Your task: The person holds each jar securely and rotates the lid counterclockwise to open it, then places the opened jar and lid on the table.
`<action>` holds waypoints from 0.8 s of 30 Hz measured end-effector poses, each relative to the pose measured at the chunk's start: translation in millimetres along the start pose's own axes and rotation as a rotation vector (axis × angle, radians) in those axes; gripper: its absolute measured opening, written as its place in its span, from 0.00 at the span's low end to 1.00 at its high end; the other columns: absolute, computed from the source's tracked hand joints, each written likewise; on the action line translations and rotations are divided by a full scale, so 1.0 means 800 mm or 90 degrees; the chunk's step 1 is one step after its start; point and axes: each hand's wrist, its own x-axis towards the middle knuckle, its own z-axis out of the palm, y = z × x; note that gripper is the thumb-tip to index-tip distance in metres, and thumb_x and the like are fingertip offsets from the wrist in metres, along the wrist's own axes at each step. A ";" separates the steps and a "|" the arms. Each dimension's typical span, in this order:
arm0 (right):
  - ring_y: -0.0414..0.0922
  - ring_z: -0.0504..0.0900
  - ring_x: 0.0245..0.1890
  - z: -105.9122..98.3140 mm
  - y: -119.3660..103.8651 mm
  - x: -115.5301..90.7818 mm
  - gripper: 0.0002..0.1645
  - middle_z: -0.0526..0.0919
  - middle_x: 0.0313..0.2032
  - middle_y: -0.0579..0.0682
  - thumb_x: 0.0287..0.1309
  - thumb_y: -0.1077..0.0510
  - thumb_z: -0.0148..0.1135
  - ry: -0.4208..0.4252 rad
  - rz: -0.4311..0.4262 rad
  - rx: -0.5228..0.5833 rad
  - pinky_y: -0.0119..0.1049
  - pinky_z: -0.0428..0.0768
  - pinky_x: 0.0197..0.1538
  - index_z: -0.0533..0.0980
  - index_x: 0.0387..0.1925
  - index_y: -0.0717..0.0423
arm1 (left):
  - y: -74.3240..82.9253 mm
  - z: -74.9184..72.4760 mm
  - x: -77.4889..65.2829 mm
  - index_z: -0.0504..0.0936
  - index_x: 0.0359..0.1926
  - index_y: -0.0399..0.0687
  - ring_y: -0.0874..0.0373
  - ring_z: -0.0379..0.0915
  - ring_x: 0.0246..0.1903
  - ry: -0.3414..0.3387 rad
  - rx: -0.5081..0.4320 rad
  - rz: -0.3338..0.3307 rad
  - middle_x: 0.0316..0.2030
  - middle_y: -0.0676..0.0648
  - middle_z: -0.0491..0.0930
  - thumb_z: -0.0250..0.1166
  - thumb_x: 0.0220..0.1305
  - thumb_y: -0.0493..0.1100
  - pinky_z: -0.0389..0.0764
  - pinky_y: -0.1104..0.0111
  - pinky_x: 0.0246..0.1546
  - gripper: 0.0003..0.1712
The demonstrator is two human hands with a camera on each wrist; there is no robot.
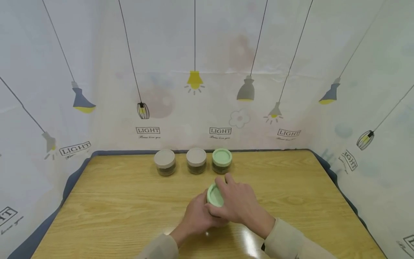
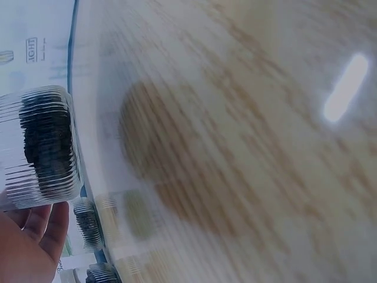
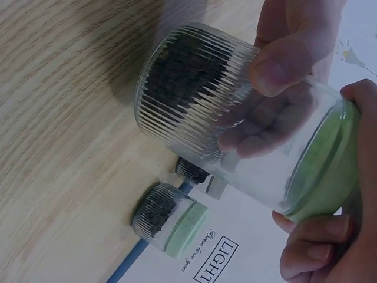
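A ribbed clear glass jar [image 3: 235,130] with dark pieces in its bottom is between my two hands over the table. My left hand [image 1: 196,215] grips the glass body, thumb on one side and fingers seen through the glass in the right wrist view. Around the light green lid [image 1: 214,196], my right hand [image 1: 240,202] curls its fingers and thumb at the rim. The lid sits on the jar's mouth. In the left wrist view, the lower glass and the dark pieces [image 2: 47,144] show above a few fingertips.
At the table's far edge stand another green-lidded jar [image 1: 221,160] and two jars with pale lids, one in the middle [image 1: 196,158] and one at left [image 1: 165,160]. A printed cloth backdrop [image 1: 181,108] rises around the wooden table [image 1: 113,201].
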 end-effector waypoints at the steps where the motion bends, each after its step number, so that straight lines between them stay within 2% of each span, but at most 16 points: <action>1: 0.40 0.63 0.14 0.001 0.001 -0.001 0.37 0.68 0.30 0.45 0.44 0.21 0.56 0.004 -0.007 -0.004 0.31 0.59 0.15 0.70 0.41 0.44 | 0.001 0.000 0.000 0.69 0.65 0.56 0.63 0.78 0.45 0.000 0.004 -0.002 0.47 0.58 0.82 0.77 0.37 0.67 0.79 0.67 0.45 0.53; 15: 0.37 0.60 0.12 0.006 0.011 -0.002 0.37 0.67 0.29 0.44 0.45 0.21 0.56 0.034 -0.085 -0.042 0.29 0.56 0.15 0.70 0.41 0.45 | 0.004 0.003 -0.004 0.73 0.60 0.57 0.64 0.78 0.42 0.010 0.007 0.000 0.44 0.58 0.81 0.77 0.38 0.66 0.79 0.68 0.43 0.47; 20: 0.36 0.60 0.13 0.005 0.016 -0.003 0.38 0.69 0.33 0.43 0.42 0.21 0.58 0.034 -0.119 -0.029 0.28 0.57 0.16 0.71 0.45 0.43 | 0.004 0.002 -0.005 0.73 0.59 0.57 0.64 0.78 0.43 0.003 0.018 -0.005 0.44 0.58 0.81 0.76 0.38 0.66 0.79 0.67 0.43 0.46; 24: 0.35 0.61 0.15 0.003 0.024 -0.002 0.38 0.68 0.35 0.42 0.41 0.23 0.60 0.026 -0.173 0.000 0.27 0.58 0.18 0.71 0.48 0.40 | 0.005 0.000 -0.006 0.74 0.57 0.58 0.63 0.77 0.43 -0.006 0.019 0.010 0.44 0.59 0.81 0.78 0.37 0.64 0.79 0.67 0.45 0.44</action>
